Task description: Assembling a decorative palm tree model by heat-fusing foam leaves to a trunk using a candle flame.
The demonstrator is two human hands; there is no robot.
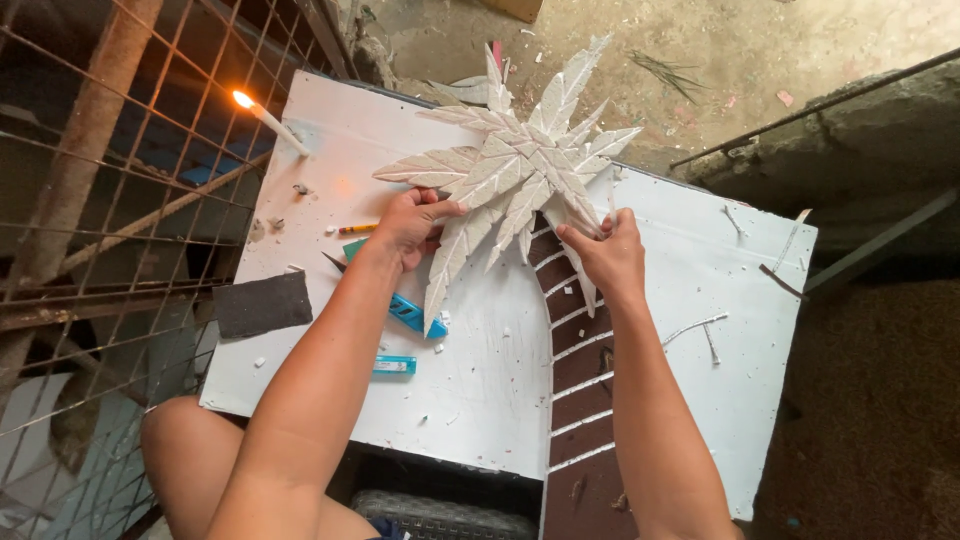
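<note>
White foam leaf cluster (520,165) lies over brown trunk strip (580,370). Left hand (412,225) pinches a lower leaf; right hand (605,250) grips the right edge, steadying both sides on the white board (470,390).

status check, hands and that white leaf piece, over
Left hand and right hand both grip white leaf cluster, atop brown trunk. Blue cutter beside left wrist.

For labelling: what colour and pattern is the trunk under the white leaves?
Dark brown trunk crossed by thin white curved bands; clearest in the head view.
</note>
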